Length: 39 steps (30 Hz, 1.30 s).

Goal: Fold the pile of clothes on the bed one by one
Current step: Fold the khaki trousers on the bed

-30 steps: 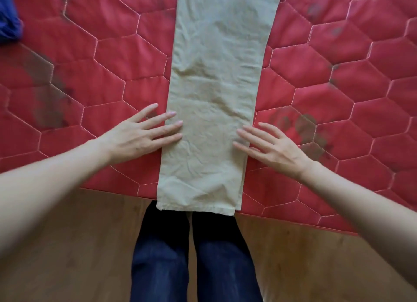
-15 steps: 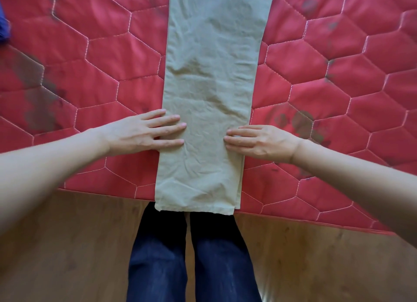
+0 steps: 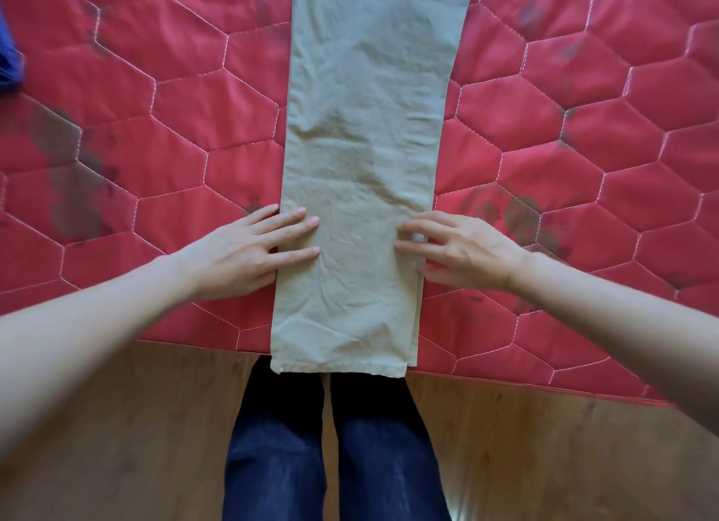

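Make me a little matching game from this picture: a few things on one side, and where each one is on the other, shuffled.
Things:
1. left hand
2. right hand
3. khaki trousers
4. blue cloth

Places:
A. at the far left edge of the picture
B. laid lengthwise down the middle of the red mattress
C. flat on the trousers' left edge
D. fingers on the trousers' right edge

Pairs: 1-C, 2-D, 3-B, 4-A

khaki garment [image 3: 362,170] — top cut off by frame | blue cloth [image 3: 7,65] — perhaps clothing, mostly out of view
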Available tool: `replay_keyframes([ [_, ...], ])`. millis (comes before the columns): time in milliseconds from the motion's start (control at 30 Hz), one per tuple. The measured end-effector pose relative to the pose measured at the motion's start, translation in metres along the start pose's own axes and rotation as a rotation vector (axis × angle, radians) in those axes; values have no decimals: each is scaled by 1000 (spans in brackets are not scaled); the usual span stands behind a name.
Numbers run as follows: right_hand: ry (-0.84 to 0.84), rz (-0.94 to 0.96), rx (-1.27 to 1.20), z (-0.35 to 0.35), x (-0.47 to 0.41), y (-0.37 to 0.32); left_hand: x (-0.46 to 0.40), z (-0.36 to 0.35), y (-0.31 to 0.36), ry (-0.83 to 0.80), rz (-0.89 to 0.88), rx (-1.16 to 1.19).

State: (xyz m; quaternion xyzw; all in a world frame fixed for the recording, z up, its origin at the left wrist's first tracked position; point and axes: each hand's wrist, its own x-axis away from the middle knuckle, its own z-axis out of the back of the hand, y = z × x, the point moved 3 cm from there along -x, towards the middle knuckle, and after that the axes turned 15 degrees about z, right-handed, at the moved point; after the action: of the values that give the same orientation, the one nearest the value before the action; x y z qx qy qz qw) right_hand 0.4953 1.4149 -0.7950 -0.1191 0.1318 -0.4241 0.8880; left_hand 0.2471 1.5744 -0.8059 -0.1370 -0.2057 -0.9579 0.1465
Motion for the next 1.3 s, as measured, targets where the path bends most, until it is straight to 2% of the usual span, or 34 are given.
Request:
replay_keyframes([
  [67,85,-284,-46,-5,3,-6,7,-3,3,98,70,56],
  [267,340,-1066,-323,-27,1,-54,28,-20,36,312,772,501],
  [367,448,-1414,-382,-34,-7,-77,32,-26,49,415,1118,754],
  [500,439,-1696,-403,-38,-10,-92,39,-30,66,392,1293,812],
  [600,502,-1710,-412,-36,-15,-99,45,-28,69,384,1332,853],
  [733,639,-1651,-335,-32,-17,-109,48,-21,74,412,1253,867],
  [867,553,-1736,-408,-43,-4,-112,51,-28,76,320,1321,862],
  [1000,542,-1596,-371,-43,-2,-117,47,-31,79,323,1276,882],
  [1167,520,-1675,-382,-49,7,-117,49,-36,79,298,1330,859],
  [1300,571,-1558,-332,-46,14,-104,48,-32,71,345,1289,706],
])
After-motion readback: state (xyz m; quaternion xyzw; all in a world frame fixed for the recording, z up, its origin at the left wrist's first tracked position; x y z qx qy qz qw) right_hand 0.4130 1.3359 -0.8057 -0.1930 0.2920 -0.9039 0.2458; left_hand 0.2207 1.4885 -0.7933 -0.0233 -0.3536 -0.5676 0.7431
